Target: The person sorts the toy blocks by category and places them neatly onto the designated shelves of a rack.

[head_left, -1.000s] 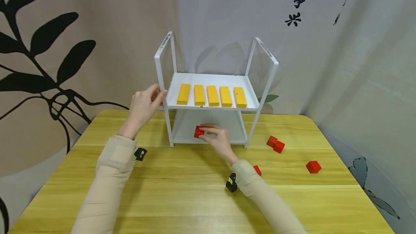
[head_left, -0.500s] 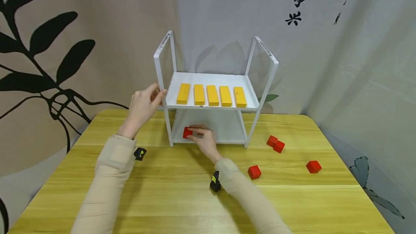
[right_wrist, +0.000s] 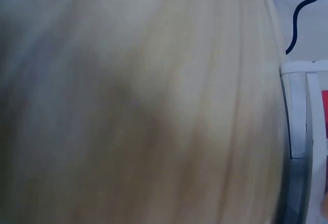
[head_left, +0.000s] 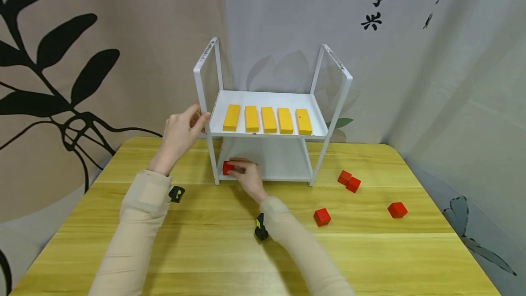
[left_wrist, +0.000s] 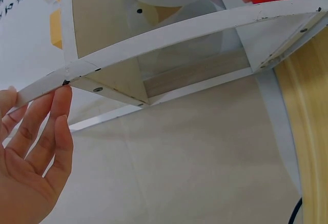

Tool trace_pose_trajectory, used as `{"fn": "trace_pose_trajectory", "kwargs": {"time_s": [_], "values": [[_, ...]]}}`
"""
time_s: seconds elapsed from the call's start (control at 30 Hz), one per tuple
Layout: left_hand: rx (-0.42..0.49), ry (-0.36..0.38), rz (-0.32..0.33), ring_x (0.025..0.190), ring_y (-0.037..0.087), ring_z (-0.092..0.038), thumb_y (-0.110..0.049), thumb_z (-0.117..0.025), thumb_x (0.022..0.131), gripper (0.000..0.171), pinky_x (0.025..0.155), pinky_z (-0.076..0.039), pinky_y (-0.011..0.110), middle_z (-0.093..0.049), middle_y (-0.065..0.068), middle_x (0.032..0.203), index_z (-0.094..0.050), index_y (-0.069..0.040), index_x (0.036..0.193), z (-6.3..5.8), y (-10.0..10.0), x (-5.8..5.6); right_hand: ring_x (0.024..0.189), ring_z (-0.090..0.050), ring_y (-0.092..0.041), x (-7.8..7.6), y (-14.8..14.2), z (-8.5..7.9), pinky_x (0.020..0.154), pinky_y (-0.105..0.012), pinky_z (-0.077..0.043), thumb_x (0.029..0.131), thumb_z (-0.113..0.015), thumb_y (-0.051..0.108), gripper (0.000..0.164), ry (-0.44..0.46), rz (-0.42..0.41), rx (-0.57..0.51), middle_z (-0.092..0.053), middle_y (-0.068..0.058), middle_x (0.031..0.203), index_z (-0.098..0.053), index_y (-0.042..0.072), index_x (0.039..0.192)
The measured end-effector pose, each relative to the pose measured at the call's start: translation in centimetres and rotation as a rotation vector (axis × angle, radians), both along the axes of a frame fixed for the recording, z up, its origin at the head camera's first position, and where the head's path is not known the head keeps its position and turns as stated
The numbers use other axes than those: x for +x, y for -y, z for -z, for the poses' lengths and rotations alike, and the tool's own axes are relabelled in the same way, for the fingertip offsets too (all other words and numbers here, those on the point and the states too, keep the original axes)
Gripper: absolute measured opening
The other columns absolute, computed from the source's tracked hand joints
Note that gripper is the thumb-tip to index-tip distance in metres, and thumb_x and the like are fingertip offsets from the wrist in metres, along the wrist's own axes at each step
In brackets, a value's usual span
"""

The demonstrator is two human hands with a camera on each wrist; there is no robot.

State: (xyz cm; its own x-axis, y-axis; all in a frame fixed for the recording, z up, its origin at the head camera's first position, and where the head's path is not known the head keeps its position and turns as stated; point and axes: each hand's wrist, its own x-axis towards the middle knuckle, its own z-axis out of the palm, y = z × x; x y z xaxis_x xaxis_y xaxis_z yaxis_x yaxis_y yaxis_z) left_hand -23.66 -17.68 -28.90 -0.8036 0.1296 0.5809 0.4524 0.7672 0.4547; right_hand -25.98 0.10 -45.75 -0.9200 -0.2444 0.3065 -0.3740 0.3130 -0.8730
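Right hand [head_left: 246,176], cube [head_left: 226,168] near shelf's left edge [head_left: 221,156]

Dressed in a long beige left sleeve [head_left: 130,236] with crosswise creases and a matching right sleeve [head_left: 306,250] with a broad cuff [head_left: 275,209], and fitted with a compact black left wrist camera [head_left: 176,194] and black right wrist camera [head_left: 261,228] with yellow-green markings [head_left: 258,224].

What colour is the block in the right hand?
Plain red: the block in the right hand shows best in the head view.
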Motion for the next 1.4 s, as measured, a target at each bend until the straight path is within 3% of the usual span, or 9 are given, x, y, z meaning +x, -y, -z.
{"fn": "trace_pose_trajectory", "kwargs": {"time_s": [0.3,0.57,0.77,0.93,1.13,1.4], "values": [[-0.008,-0.024,0.001,0.052,0.021,-0.049,-0.030,-0.049,0.100,0.031,0.051,-0.036,0.027,-0.064,0.015,0.068,-0.057,-0.001,0.090,0.0,0.0,0.0,0.118,-0.059,-0.022,0.1,0.0,-0.4,0.092,-0.026,-0.051,0.086,-0.069,0.010,0.027,0.009,-0.008,0.067,-0.062,-0.007,0.129,-0.070,0.007,0.113],[-0.007,-0.002,0.002,0.053,0.021,-0.049,-0.031,-0.048,0.100,0.031,0.051,-0.036,0.028,-0.065,0.015,0.070,-0.057,-0.002,0.091,0.0,0.0,0.1,0.116,-0.060,-0.021,0.0,-1.3,-0.3,0.089,-0.026,-0.052,0.087,-0.069,0.013,0.033,0.089,-0.030,0.037,-0.060,-0.005,0.132,-0.066,0.010,0.120],[-0.013,-0.006,-0.009,0.052,0.020,-0.047,-0.031,-0.049,0.099,0.032,0.050,-0.035,0.027,-0.065,0.014,0.068,-0.056,-0.002,0.090,0.0,0.0,0.0,0.109,-0.063,-0.024,-0.1,-2.9,-0.8,0.087,-0.030,-0.053,0.087,-0.069,0.013,0.033,0.079,-0.041,0.027,-0.063,-0.008,0.127,-0.066,0.010,0.119],[-0.013,0.003,-0.013,0.052,0.020,-0.048,-0.032,-0.049,0.099,0.032,0.050,-0.035,0.026,-0.066,0.014,0.069,-0.057,-0.002,0.090,0.1,0.0,0.0,0.110,-0.061,-0.026,0.8,-4.8,-2.8,0.092,-0.038,-0.050,0.089,-0.066,0.013,0.030,0.090,-0.078,0.052,-0.065,-0.010,0.123,-0.066,0.006,0.119],[-0.008,-0.003,-0.010,0.052,0.020,-0.049,-0.032,-0.049,0.099,0.033,0.050,-0.035,0.026,-0.067,0.016,0.070,-0.057,-0.002,0.091,-0.1,0.1,0.0,0.110,-0.060,-0.025,1.3,-8.0,-4.6,0.092,-0.037,-0.049,0.091,-0.065,0.021,0.030,0.058,-0.123,0.135,-0.067,-0.006,0.121,-0.066,0.009,0.118],[-0.017,0.006,0.001,0.054,0.022,-0.050,-0.032,-0.048,0.100,0.032,0.052,-0.036,0.028,-0.066,0.015,0.070,-0.056,-0.002,0.091,-0.1,0.1,0.0,0.108,-0.062,-0.025,2.5,-13.4,-4.9,0.091,-0.041,-0.049,0.090,-0.066,0.020,0.029,0.010,-0.180,0.172,-0.068,-0.008,0.119,-0.067,0.008,0.116]]}}
